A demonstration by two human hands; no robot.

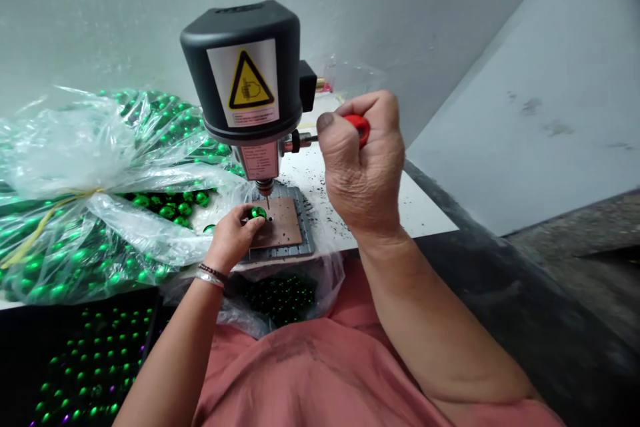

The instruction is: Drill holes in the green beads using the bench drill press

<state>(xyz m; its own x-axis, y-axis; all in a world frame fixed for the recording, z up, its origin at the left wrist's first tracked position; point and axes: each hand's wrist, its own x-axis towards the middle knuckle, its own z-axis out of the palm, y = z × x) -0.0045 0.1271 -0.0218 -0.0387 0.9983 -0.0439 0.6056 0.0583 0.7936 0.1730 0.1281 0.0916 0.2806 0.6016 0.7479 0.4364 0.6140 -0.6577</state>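
My left hand (234,235) pinches a shiny green ball (258,213) between thumb and fingers, just over the brown board (285,230) on the drill press base (306,223). The thin drill bit (268,202) points down close beside the ball; whether they touch I cannot tell. Raised on the right, my right hand (365,160) is closed around the red knob (358,128) of the press's feed lever. The black drill press head (240,70), with a yellow warning label, stands above the board.
Clear plastic bags (115,213) full of green balls cover the table's left side. Another bag of green balls (280,297) hangs at the front edge, near my lap. A black tray (90,360) at lower left holds rows of balls. Dark shavings litter the white tabletop (390,207).
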